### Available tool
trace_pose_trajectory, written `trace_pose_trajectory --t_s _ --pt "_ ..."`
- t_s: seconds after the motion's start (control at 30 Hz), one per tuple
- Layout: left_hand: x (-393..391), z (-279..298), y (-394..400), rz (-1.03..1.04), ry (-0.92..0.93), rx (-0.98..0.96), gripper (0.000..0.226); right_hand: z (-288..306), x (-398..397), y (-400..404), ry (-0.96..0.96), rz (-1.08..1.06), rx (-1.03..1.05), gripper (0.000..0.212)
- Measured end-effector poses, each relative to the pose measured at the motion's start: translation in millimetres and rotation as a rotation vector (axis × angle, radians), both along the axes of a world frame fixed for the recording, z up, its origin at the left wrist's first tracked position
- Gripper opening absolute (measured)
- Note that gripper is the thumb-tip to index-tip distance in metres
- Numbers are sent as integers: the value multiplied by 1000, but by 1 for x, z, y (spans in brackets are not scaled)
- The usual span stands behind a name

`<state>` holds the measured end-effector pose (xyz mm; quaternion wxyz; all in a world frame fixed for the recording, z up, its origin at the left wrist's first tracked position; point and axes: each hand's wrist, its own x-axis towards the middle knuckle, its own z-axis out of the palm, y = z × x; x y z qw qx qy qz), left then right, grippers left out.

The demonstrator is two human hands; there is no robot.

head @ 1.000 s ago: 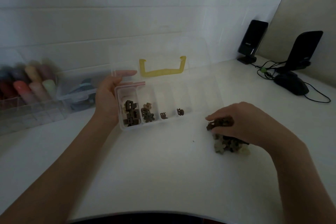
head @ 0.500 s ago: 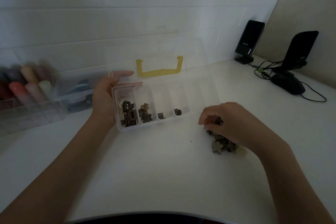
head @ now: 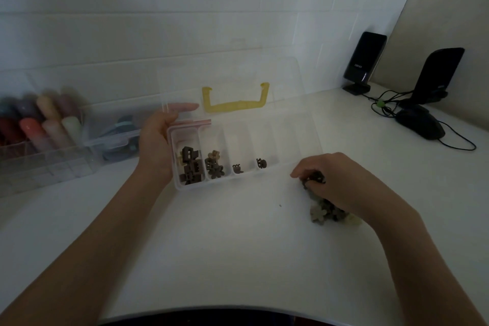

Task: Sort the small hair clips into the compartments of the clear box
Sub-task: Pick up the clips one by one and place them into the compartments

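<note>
Your left hand (head: 156, 140) braces the clear plastic compartment box with the yellow handle (head: 312, 137) at its left end, palm against the side wall and fingers (head: 182, 108) reaching behind the rear corner by the raised transparent lid (head: 227, 71); this grip is wrapped around the box and presumably keeps the light container from sliding on the white counter (head: 211, 246) while clips are dropped in. Counting away from that grip, the first compartment holds dark square clips (head: 190, 164), the second holds flower-shaped clips in brown and tan (head: 213, 165), and the third (head: 237, 168) and fourth (head: 261, 163) each hold one small dark clip; the compartments farther from the grip appear empty. Your right hand (head: 341, 182) rests knuckles-up over the loose pile of unsorted small hair clips (head: 325, 209), which lies on the counter just in front of the far end of the box. The fingers of this grip are curled down and pressed together on a dark clip (head: 316, 177) at the top of the pile, close to the box's front wall; the clip's exact shape cannot be made out. Both forearms extend forward from the near edge of the counter, wrists low, the right wrist angled inward toward the box. The short distance between pile and compartments suggests the layout is meant to minimise travel per clip.
</note>
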<state>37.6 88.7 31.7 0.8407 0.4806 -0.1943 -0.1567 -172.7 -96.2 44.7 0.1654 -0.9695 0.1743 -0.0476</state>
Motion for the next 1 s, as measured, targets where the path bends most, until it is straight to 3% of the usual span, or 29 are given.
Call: trace_pose_trajectory --t_s 0.17,0.33,0.63,0.77,0.9,1.0 --pt "-1 1 0 -20 -20 1 55 4 0 4 -137 40 75 19" --pt "-1 1 1 -19 -31 9 56 15 -2 13 -314 144 301 20" --pt "-2 -3 -2 3 -21 8 52 9 30 60 -610 297 439 17" --pt "0 -4 0 -19 -41 33 36 18 66 92 -696 449 238 12" --pt "0 -4 1 -24 -81 46 38 12 98 105 -695 416 -214 10" --pt "1 -5 1 -41 -67 8 43 6 89 100 -687 381 -258 5"
